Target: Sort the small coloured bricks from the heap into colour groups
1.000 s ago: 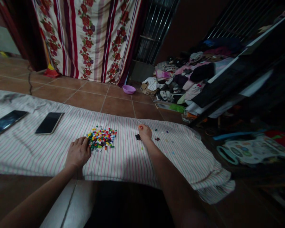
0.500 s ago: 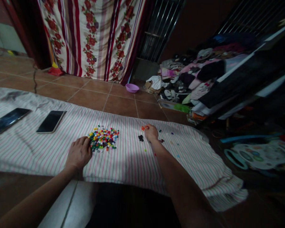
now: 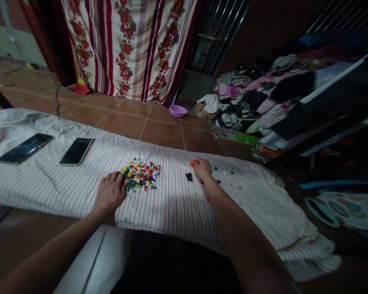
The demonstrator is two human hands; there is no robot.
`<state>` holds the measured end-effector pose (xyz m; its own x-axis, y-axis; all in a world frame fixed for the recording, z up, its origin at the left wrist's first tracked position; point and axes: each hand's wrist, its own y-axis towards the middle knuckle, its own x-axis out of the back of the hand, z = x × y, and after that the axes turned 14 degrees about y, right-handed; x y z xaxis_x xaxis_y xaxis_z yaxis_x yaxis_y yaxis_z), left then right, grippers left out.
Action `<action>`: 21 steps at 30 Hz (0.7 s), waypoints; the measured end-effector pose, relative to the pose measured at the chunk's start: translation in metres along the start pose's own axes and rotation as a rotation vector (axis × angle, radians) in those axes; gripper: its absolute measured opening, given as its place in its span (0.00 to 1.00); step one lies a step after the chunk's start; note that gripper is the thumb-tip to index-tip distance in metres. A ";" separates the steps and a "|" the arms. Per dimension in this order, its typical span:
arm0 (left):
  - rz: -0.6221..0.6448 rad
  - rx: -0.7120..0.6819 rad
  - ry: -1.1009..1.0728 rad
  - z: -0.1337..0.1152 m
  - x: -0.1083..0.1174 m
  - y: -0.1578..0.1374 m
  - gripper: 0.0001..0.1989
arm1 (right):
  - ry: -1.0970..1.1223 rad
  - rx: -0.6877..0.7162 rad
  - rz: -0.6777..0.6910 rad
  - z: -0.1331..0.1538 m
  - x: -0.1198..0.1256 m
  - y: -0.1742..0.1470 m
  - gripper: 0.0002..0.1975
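Note:
A heap of tiny multicoloured plastic pieces [image 3: 142, 175] lies on a striped cloth [image 3: 171, 204]. At the heap's left edge, my left hand [image 3: 111, 191] rests palm down, its fingers stretched out on the cloth and their tips touching the nearest pieces. My right hand [image 3: 203, 168] is farther right, fingers bent and pressed together at a small group of orange pieces [image 3: 192, 163]; whatever lies between its fingertips is hidden. Just in front of that hand is a small cluster of black pieces [image 3: 189, 177]. One lime-green piece [image 3: 195, 193] and a red piece [image 3: 209, 200] lie nearer to me.
Two phones, a dark one [image 3: 26, 148] and a light-edged one [image 3: 77, 151], lie on the cloth at left. Scattered single pieces, one light blue [image 3: 239, 203], dot the right side. A purple basin [image 3: 178, 110] stands on the tiled floor, near heaped clothes [image 3: 263, 94].
The whole view has shifted, so everything sits farther right in the picture. Both hands keep nearly the same places on the cloth, the right one still at the orange pieces.

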<state>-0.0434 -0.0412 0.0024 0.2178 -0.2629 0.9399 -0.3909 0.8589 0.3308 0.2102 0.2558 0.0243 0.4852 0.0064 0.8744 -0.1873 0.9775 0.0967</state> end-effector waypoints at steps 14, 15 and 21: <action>0.008 0.000 0.016 0.001 0.001 -0.001 0.14 | 0.186 0.338 0.032 0.059 -0.016 -0.037 0.16; 0.006 -0.002 0.016 0.001 0.001 -0.001 0.15 | 0.220 0.366 0.056 0.064 -0.020 -0.043 0.15; 0.001 -0.001 -0.002 0.001 0.001 -0.001 0.15 | 0.437 0.561 0.217 0.091 -0.045 -0.089 0.12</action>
<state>-0.0440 -0.0428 0.0027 0.2154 -0.2628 0.9405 -0.3904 0.8596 0.3296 0.1271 0.1491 0.0198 0.6615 0.3849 0.6436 -0.6688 0.6911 0.2741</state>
